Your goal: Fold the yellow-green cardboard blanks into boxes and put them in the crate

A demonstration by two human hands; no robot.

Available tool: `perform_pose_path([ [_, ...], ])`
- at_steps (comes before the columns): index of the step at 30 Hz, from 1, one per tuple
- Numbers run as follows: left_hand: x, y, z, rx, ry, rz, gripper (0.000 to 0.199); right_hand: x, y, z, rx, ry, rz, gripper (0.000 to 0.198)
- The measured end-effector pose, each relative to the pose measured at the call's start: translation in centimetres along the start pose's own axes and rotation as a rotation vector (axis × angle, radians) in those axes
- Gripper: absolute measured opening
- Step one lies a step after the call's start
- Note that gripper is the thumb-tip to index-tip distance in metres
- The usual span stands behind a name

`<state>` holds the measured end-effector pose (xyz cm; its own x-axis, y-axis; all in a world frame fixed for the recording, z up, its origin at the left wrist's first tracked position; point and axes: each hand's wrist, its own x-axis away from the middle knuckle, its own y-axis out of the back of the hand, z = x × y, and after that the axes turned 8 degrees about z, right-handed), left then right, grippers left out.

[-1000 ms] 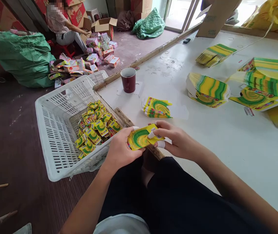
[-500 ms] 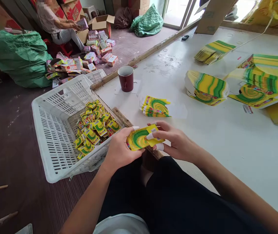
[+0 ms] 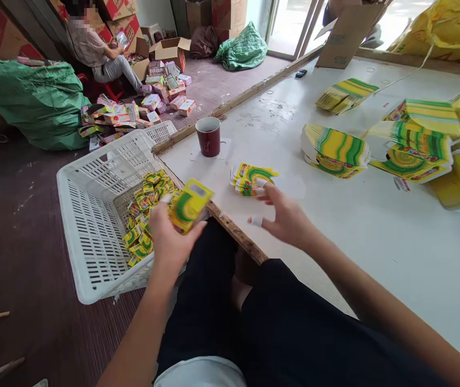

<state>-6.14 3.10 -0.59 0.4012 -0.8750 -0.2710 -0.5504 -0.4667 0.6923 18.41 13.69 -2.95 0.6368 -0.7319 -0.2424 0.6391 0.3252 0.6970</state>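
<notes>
My left hand (image 3: 171, 228) grips a small yellow-and-green printed carton (image 3: 191, 203) between thumb and fingers, over the near edge of a white plastic basket (image 3: 68, 226). Inside the basket lies a heap of small yellow cartons (image 3: 144, 215) of the same print. My right hand (image 3: 280, 215) holds nothing; its fingers are apart, with white coverings on several fingertips. Those fingertips reach to a short stack of flat yellow-and-green cartons (image 3: 249, 174) on the white table (image 3: 334, 258); whether they touch it I cannot tell.
A dark red mug (image 3: 209, 138) stands behind the stack. More bundles of flat cartons (image 3: 337, 150) lie at the table's right. A wooden strip (image 3: 233, 226) edges the table. Beyond the basket, a seated person (image 3: 92, 45) is among pink boxes (image 3: 169, 91) and a green sack (image 3: 36, 105).
My hands have come apart. The left has carried the carton leftward to the basket, and the right has let go of it and moved up to the flat stack.
</notes>
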Motion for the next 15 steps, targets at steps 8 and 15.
perform_pose_path([
  [8,0.0,0.0,1.5,0.101,0.083,-0.007,0.068,-2.5,1.1,-4.4,0.521,-0.267,-0.029,0.044],
  [15,1.6,-3.0,-1.1,0.449,0.077,0.216,0.055,-3.1,1.6,-3.7,0.326,-0.309,-0.128,0.056],
])
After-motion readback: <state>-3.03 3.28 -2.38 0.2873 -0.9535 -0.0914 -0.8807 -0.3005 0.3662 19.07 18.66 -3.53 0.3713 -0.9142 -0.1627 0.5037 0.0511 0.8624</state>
